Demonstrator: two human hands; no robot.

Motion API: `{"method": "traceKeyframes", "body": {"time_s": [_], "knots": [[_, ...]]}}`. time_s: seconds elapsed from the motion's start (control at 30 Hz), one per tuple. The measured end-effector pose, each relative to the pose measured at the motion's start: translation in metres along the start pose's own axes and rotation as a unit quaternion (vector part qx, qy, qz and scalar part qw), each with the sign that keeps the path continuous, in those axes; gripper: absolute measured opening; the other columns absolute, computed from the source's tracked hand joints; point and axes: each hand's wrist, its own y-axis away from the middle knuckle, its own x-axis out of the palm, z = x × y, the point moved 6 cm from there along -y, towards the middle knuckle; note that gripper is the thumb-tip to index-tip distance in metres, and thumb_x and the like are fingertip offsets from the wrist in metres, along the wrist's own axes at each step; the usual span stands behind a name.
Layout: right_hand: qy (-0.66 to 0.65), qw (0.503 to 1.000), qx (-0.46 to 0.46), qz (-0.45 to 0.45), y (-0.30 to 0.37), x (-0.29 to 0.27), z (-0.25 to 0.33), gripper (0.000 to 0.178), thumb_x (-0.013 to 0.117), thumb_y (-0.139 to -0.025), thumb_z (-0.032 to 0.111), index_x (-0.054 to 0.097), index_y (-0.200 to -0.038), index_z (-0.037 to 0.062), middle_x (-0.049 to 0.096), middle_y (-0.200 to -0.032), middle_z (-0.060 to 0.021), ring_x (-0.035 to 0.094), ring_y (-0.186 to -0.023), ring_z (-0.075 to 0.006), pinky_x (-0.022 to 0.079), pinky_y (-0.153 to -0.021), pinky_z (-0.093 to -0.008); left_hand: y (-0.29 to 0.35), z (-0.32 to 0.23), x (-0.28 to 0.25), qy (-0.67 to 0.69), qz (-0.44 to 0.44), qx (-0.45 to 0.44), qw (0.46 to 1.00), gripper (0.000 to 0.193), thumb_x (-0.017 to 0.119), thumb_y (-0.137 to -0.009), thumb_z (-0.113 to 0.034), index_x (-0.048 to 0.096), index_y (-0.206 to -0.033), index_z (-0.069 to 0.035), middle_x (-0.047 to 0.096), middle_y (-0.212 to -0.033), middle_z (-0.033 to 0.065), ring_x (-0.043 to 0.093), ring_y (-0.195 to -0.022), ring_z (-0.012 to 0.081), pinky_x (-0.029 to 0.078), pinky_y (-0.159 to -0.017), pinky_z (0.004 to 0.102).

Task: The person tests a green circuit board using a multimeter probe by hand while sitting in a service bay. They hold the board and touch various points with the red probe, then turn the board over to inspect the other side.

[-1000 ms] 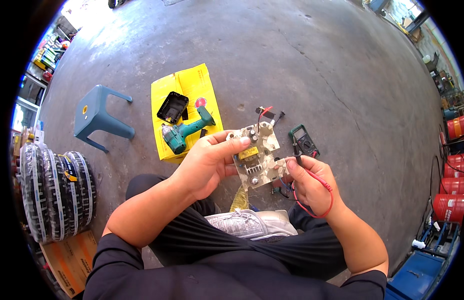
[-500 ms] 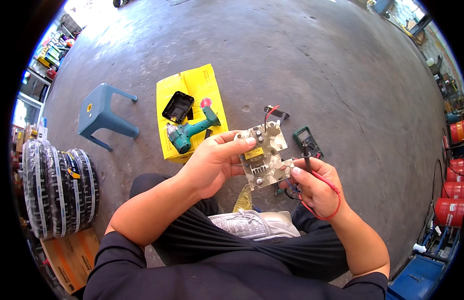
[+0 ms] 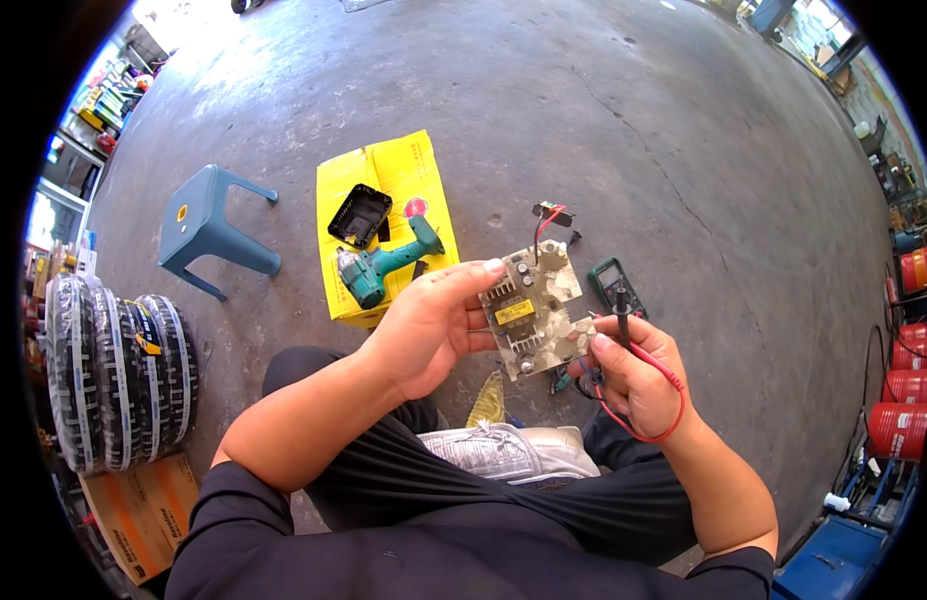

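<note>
My left hand (image 3: 432,335) grips the left side of a dirty circuit board (image 3: 559,345), its thumb on the near face. The board carries a yellow transformer (image 3: 515,312), finned heat sinks and small capacitors. Red and black wires rise from its far edge toward a small black part (image 3: 555,214). At the board's right edge, my right hand (image 3: 642,378) is closed around a multimeter probe (image 3: 624,318) with a dark handle. A red lead (image 3: 674,425) loops down beside the palm. Behind this hand lies a green-and-black multimeter (image 3: 612,280), partly covered.
A yellow carton (image 3: 399,165) on the floor bears a teal cordless power tool (image 3: 389,262) and an open black plastic housing (image 3: 360,215). Farther left stand a blue stool (image 3: 206,215) and wrapped tyres (image 3: 119,375). Red drums (image 3: 902,430) line the right side.
The board has shifted slightly right and turned a little, bringing more of its upper heat sink out from under my left thumb. My right hand with the probe has moved slightly right.
</note>
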Motion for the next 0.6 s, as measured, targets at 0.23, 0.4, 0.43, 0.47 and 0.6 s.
{"method": "traceKeyframes", "body": {"time_s": [0.23, 0.4, 0.43, 0.47, 0.6], "knots": [[0.004, 1.000, -0.005, -0.012, 0.0008, -0.0016, -0.0008, 0.020, 0.061, -0.099, 0.013, 0.065, -0.115, 0.0014, 0.071, -0.090, -0.0070, 0.071, -0.078, -0.0097, 0.035, -0.041, -0.0171, -0.0005, -0.0002, 0.0002, 0.018, -0.001, -0.005, 1.000, 0.036, 0.050, -0.103, -0.031, 0.057, -0.124, -0.003, 0.069, -0.116, 0.0126, 0.067, -0.109, 0.0248, 0.052, -0.098, 0.0445], [-0.002, 1.000, -0.004, -0.015, 0.0007, -0.0021, -0.0008, 0.020, 0.061, -0.099, 0.012, 0.064, -0.114, 0.0008, 0.071, -0.090, -0.0077, 0.072, -0.081, -0.0111, 0.036, -0.041, -0.0172, -0.0014, -0.0007, 0.0005, 0.022, 0.001, -0.005, 1.000, 0.036, 0.049, -0.103, -0.032, 0.057, -0.124, -0.003, 0.069, -0.117, 0.0124, 0.067, -0.109, 0.0246, 0.052, -0.098, 0.0446], [-0.002, 1.000, -0.004, -0.016, 0.0009, -0.0018, -0.0009, 0.020, 0.061, -0.099, 0.012, 0.064, -0.114, 0.0008, 0.071, -0.090, -0.0078, 0.072, -0.080, -0.0110, 0.036, -0.041, -0.0172, -0.0009, -0.0005, 0.0004, 0.021, 0.000, -0.005, 1.000, 0.036, 0.050, -0.103, -0.031, 0.057, -0.124, -0.003, 0.069, -0.117, 0.0123, 0.067, -0.109, 0.0245, 0.052, -0.097, 0.0445], [0.000, 1.000, 0.002, -0.024, 0.0009, -0.0024, -0.0016, 0.020, 0.061, -0.099, 0.012, 0.064, -0.114, 0.0008, 0.071, -0.090, -0.0080, 0.072, -0.080, -0.0108, 0.036, -0.041, -0.0172, -0.0005, -0.0006, 0.0002, 0.021, -0.001, -0.004, 1.000, 0.036, 0.050, -0.103, -0.031, 0.057, -0.124, -0.003, 0.069, -0.116, 0.0122, 0.067, -0.109, 0.0244, 0.052, -0.097, 0.0445], [-0.004, 1.000, 0.006, -0.014, 0.0014, -0.0012, -0.0006, 0.019, 0.061, -0.099, 0.013, 0.064, -0.113, 0.0006, 0.071, -0.088, -0.0108, 0.064, -0.063, -0.0067, 0.035, -0.040, -0.0174, 0.0005, 0.0004, -0.0002, 0.019, 0.004, -0.005, 1.000, 0.034, 0.052, -0.102, -0.029, 0.056, -0.125, -0.003, 0.069, -0.117, 0.0119, 0.068, -0.108, 0.0240, 0.053, -0.097, 0.0448]]}}
